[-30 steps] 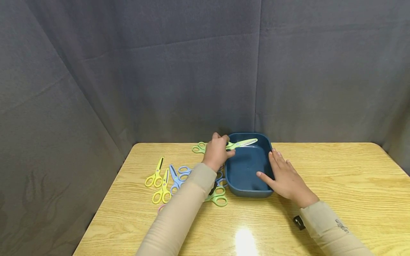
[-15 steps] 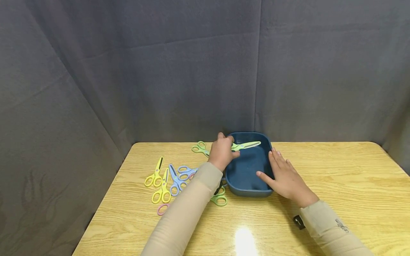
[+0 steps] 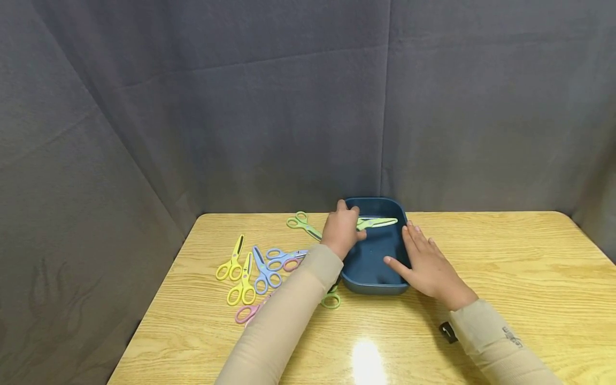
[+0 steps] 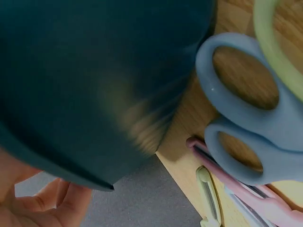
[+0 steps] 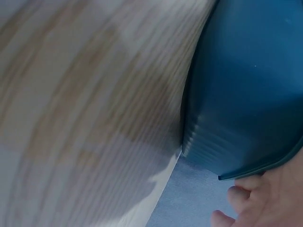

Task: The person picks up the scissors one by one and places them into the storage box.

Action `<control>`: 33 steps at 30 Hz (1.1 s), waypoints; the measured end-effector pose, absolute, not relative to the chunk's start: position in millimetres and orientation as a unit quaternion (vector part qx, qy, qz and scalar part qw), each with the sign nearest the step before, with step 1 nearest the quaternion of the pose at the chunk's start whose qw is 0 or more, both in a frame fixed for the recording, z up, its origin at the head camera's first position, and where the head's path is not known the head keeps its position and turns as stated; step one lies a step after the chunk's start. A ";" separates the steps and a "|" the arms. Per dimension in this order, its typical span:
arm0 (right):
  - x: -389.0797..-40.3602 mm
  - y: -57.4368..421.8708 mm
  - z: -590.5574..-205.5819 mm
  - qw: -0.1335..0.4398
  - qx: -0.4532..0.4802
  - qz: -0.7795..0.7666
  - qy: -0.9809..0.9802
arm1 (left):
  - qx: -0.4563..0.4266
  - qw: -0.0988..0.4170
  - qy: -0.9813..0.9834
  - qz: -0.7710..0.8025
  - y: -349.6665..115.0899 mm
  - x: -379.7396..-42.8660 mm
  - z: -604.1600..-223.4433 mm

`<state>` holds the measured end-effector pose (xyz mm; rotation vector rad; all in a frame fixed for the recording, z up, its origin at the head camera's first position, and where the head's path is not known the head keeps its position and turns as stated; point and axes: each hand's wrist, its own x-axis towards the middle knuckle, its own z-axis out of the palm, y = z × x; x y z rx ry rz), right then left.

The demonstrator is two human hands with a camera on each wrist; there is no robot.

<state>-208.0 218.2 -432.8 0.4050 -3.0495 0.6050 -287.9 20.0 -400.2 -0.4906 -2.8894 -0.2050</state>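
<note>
In the head view my left hand (image 3: pixel 343 229) is over the left side of a dark blue bin (image 3: pixel 372 289). It grips light green scissors (image 3: pixel 377 223) whose blades point right, over the inside of the bin; their handles are hidden by the hand. My right hand (image 3: pixel 430 264) lies with straight fingers along the bin's right wall, the thumb reaching over the rim. In the left wrist view, the fingers (image 4: pixel 71 203) show beyond the bin's rim, and the scissors they hold are out of sight.
Left of the bin lie several scissors: yellow (image 3: pixel 245 283), blue (image 3: pixel 266 272), pink (image 3: pixel 247 313) and another green pair (image 3: pixel 303 223). My left forearm covers part of them. A grey curtain (image 3: pixel 289 123) hangs behind the wooden table (image 3: pixel 505 256).
My left hand has moved right and slightly down with the green scissors, bringing them farther over the bin. The right hand has stayed on the bin's wall.
</note>
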 end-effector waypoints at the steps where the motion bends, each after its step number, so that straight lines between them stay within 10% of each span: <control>1: -208.0 218.3 -432.7 0.004 0.130 0.193 -0.973 | -0.167 0.102 -0.978 -0.064 21.0 -287.6 -400.5; 33: -208.4 218.1 -436.3 0.007 0.126 0.185 -0.975 | -0.196 0.105 -0.974 0.049 38.4 -281.3 -425.7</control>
